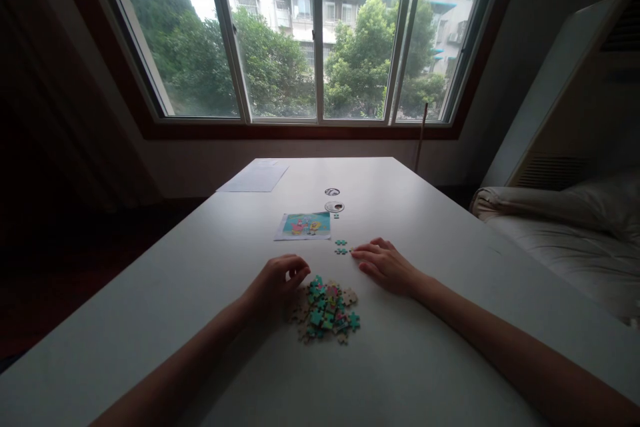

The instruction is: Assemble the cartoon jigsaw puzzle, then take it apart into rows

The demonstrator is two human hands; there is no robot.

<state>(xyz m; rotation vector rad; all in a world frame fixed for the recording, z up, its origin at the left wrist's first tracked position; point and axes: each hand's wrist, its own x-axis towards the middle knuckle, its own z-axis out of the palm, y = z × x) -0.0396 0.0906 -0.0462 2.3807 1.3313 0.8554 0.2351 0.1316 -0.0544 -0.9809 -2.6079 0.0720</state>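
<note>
- A big white table (pixel 210 247) fills the middle and bottom of the frame.
- A wide window (pixel 318 33) with a dark brown edge goes across the top. Green trees (pixel 273 53) and a pale building (pixel 340 3) show through it.
- A tall pale box (pixel 555 97) with dark slats leans in at the upper right.
- A light, wrinkly sofa (pixel 560 223) sits at the right edge, under the box.
- The heap of puzzle pieces (pixel 325 312) lies a little below the middle of the frame, between the two arms. It has green, pink and tan bits, some on top of others.
- The right hand (pixel 383 265) is right of the middle, palm down, fingers stretched out. It is not squeezing anything. Its fingertips are at a tiny yellowish piece (pixel 352 251).
- The left hand (pixel 281 275) is left of the middle, by the heap's upper left side. Its fingers are bent. I cannot tell if they pinch a piece.
- White paper (pixel 255 177) lies at the far left of the table.
- A bright cartoon picture (pixel 306 225) lies just above the middle.
- Two round flat things (pixel 332 192) are near the picture's upper right.
- Small green pieces (pixel 341 242) sit in short rows, right of the picture and near the right fingertips.
</note>
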